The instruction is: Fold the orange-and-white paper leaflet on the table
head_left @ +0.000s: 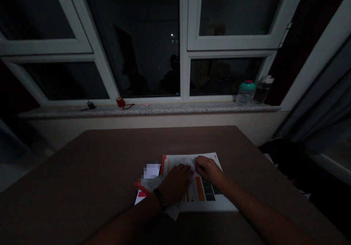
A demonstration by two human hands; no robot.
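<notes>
A printed booklet or leaflet with orange and dark blocks lies on the brown table. Across its left part rests a thin, pale folded sheet of paper, slanting, with a corner past the booklet's lower edge. My left hand, a dark band on its wrist, lies over this sheet with its fingers stretched out and pressing down. At the sheet's upper end my right hand is closed, its fingertips pinching the paper's edge. Partly under the papers on the left is a lit phone-like screen, blurred in part.
The brown table reaches to the wall under a window. On the stone sill stand a teal-lidded bottle, another clear bottle and a small red jar. Dark curtains hang at both sides. The room is dim.
</notes>
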